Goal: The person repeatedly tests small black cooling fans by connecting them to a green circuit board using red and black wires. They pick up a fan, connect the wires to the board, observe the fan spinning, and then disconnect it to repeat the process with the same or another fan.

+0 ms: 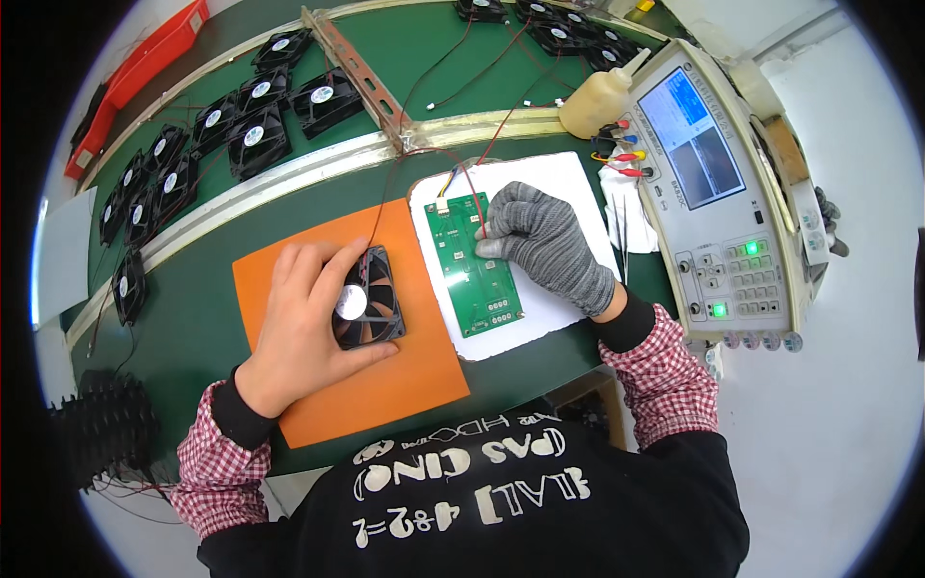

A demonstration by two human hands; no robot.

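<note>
My bare left hand (306, 313) grips a black square cooling fan (383, 289) by its frame, thumb at the near edge and fingers at the far edge. The fan rests on an orange mat (385, 409). From its far side a thin red and black cable loops up and across to my right hand (540, 236). That hand wears a grey knitted glove, and its thumb and forefinger pinch the cable's end over a green circuit board (462, 275). Any plug there is hidden by the fingers. The board lies on a white pad (559, 332), with coloured wires at its far end.
Several black fans (260, 135) with trailing leads lie at the far left, others (578, 39) at the far right. A perforated metal strip (358, 67) divides them. On the right stand a test instrument (708, 193) with a lit screen, a squeeze bottle (593, 104) and tweezers (624, 231).
</note>
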